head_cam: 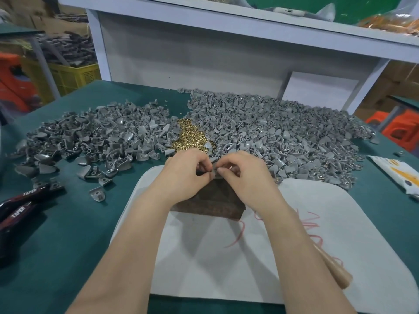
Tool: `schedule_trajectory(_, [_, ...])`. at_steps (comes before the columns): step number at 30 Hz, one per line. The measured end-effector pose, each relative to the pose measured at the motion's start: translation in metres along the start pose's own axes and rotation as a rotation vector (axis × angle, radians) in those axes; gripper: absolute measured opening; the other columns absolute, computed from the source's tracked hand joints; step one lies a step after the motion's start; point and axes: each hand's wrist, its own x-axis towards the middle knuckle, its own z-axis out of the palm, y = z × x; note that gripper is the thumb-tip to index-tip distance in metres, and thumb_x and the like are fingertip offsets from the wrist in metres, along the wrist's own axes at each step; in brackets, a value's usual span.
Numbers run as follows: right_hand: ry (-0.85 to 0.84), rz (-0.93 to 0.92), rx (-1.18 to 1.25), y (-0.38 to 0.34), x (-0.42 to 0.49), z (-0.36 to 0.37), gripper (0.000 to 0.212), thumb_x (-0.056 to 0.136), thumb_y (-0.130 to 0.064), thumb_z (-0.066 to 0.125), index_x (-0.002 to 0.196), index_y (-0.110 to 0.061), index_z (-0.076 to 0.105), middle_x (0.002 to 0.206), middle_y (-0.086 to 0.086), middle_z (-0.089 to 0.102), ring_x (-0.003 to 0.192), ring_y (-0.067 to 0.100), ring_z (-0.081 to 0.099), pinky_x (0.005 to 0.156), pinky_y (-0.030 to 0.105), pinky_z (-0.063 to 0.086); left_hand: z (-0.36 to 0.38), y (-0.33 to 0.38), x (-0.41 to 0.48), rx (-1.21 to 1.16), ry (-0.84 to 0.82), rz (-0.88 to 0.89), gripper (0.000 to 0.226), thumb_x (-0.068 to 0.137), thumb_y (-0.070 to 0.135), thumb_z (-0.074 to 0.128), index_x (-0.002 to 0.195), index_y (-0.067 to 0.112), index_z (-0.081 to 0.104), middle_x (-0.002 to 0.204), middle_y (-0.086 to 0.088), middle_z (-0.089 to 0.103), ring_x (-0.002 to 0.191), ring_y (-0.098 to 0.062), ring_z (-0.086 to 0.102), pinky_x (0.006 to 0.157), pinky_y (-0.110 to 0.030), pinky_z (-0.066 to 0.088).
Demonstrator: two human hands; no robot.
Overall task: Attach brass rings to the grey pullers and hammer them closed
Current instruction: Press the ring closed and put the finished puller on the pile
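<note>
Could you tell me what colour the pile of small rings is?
The rings are shiny brass-gold, best seen in the head view.

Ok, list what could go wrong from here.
1. The left hand and right hand pinch a small grey puller over the dark block. If it slips, it may vanish among the loose pullers nearby.
2. The wooden handle lies under the right forearm, so a careless move could send it rolling.
3. Pullers crowd the brass rings, so parts may mix.
</note>
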Motion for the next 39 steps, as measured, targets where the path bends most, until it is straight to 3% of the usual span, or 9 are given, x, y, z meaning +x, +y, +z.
schedule_trajectory(4, [-0.019,-0.041,-0.046,-0.001,-0.001,-0.002,0.014,0.086,-0.011,0.065,0.096,-0.017,0.071,0.085,-0.005,0.051,0.067,-0.006,0.045,0.068,0.002,0.034,0.000,0.000,0.000,0.003,-0.007,0.000,0.010,0.084,0.026,0.068,0.079,0.025,0.059,0.085,0.009,0.055,0.087,-0.013,0.054,0.086,-0.040,0.047])
schedule_trajectory(11, [-0.014,-0.035,-0.058,0.000,-0.001,0.001,0.008,0.086,-0.009,0.064,0.091,-0.013,0.069,0.085,-0.003,0.051,0.070,0.003,0.044,0.070,0.016,0.031,0.001,-0.001,0.000,-0.002,-0.004,0.003,0.009,0.084,0.024,0.068,0.079,0.024,0.061,0.088,0.006,0.058,0.086,-0.013,0.055,0.084,-0.037,0.048])
schedule_trajectory(15, [-0.004,-0.003,-0.053,0.000,-0.001,0.003,0.007,0.086,-0.010,0.064,0.089,-0.013,0.069,0.087,-0.002,0.052,0.077,0.010,0.048,0.070,0.018,0.032,0.001,0.000,0.000,-0.014,0.001,0.007,0.007,0.083,0.021,0.068,0.079,0.022,0.063,0.088,0.004,0.059,0.085,-0.013,0.055,0.083,-0.037,0.048])
schedule_trajectory(27, [-0.011,0.089,-0.089,-0.004,0.001,0.003,0.006,0.088,-0.015,0.062,0.089,-0.016,0.067,0.091,-0.002,0.050,0.079,0.011,0.047,0.065,0.019,0.027,0.001,0.001,0.001,-0.008,-0.001,0.014,0.004,0.084,0.019,0.067,0.080,0.019,0.065,0.089,0.000,0.060,0.087,-0.017,0.057,0.084,-0.042,0.048])
schedule_trajectory(33, [-0.059,0.138,0.067,0.000,0.002,-0.002,0.014,0.090,-0.014,0.061,0.092,-0.021,0.072,0.093,-0.003,0.063,0.086,0.012,0.060,0.082,0.026,0.046,0.000,0.001,0.000,0.001,-0.004,0.011,0.008,0.084,0.021,0.068,0.078,0.022,0.062,0.088,0.003,0.059,0.087,-0.016,0.057,0.085,-0.041,0.048])
schedule_trajectory(36, [0.008,0.228,0.310,0.007,0.000,-0.008,0.020,0.093,-0.009,0.055,0.099,-0.020,0.070,0.085,-0.004,0.070,0.074,0.006,0.064,0.073,0.020,0.052,0.000,0.001,0.000,0.007,-0.004,0.007,0.009,0.084,0.022,0.068,0.078,0.023,0.061,0.088,0.004,0.059,0.088,-0.015,0.056,0.086,-0.041,0.047])
schedule_trajectory(39, [0.052,0.240,0.325,0.011,-0.001,-0.009,0.016,0.090,-0.009,0.059,0.093,-0.022,0.069,0.082,-0.004,0.071,0.075,0.007,0.066,0.070,0.017,0.051,0.000,0.001,0.001,0.006,-0.002,0.005,0.010,0.084,0.023,0.068,0.077,0.024,0.061,0.088,0.005,0.059,0.088,-0.014,0.057,0.086,-0.041,0.048])
